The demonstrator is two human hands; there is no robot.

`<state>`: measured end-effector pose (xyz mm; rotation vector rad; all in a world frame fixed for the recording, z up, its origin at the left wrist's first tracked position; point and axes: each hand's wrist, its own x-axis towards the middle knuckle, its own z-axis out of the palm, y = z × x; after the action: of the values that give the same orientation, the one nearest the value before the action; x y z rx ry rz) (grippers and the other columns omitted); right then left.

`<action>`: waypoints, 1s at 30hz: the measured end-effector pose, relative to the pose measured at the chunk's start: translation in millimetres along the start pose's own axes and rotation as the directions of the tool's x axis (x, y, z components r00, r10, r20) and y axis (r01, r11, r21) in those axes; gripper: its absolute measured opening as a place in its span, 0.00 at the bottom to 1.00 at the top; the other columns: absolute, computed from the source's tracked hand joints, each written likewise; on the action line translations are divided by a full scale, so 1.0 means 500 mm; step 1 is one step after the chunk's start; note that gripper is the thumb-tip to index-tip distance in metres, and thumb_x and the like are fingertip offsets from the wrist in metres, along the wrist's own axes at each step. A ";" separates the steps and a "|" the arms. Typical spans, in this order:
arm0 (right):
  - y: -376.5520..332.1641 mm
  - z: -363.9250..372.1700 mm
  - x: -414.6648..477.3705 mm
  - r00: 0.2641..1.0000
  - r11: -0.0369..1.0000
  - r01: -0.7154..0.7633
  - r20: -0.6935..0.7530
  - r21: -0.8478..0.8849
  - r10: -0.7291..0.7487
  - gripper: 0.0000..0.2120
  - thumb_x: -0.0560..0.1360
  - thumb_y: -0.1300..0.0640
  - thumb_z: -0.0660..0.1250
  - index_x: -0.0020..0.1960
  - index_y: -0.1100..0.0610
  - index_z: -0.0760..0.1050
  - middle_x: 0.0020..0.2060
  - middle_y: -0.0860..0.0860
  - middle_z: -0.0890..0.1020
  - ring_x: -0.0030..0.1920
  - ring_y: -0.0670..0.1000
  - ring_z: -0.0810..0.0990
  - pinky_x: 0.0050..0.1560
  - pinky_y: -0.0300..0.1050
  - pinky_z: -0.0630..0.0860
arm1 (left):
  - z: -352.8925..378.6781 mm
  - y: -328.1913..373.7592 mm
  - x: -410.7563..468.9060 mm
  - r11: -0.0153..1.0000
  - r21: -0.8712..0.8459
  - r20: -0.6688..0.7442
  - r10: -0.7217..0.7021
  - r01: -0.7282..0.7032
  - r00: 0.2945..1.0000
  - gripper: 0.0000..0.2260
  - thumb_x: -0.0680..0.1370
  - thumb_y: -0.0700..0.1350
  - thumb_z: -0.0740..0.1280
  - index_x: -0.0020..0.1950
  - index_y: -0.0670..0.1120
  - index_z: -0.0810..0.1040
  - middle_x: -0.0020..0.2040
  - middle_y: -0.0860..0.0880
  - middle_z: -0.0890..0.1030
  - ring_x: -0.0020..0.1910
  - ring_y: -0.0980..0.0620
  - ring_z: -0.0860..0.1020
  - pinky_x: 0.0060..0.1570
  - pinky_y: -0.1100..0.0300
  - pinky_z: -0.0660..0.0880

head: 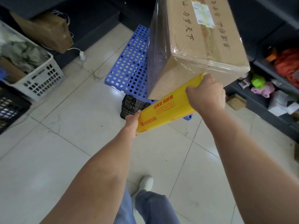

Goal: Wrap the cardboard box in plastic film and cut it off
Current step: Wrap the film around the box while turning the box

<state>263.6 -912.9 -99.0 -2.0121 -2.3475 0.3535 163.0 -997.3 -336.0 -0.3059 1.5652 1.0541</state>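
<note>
Storeroom floor: our hands (131, 123) (206, 94) grip the roll (163, 107) ends; box (202, 46) partly filmed, wrapping and cutting remain.

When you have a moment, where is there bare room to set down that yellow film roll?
Bare floor tiles lie between the white basket and blue perforated pallet. The pallet's left half is free. The right-hand shelves are crowded.

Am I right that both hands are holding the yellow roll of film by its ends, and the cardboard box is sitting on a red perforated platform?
Not quite. The head view shows the platform under the cardboard box is blue, not red. The rest holds: the left hand and right hand grip the yellow roll of film at its two ends.
</note>
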 end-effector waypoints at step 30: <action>0.266 -0.050 0.123 0.897 0.901 0.431 0.124 -0.044 -0.423 0.20 0.77 0.52 0.63 0.64 0.61 0.66 0.47 0.58 0.75 0.54 0.63 0.76 0.41 0.47 0.66 | 0.262 -0.170 -0.085 0.944 -0.331 -0.156 -0.074 0.019 0.985 0.29 0.75 0.64 0.59 0.73 0.52 0.60 0.71 0.45 0.65 0.66 0.39 0.67 0.61 0.39 0.69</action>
<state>387.0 -830.5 -107.5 -1.4624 -2.8133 0.3727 320.5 -960.9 -327.3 -0.6715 1.5160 1.2796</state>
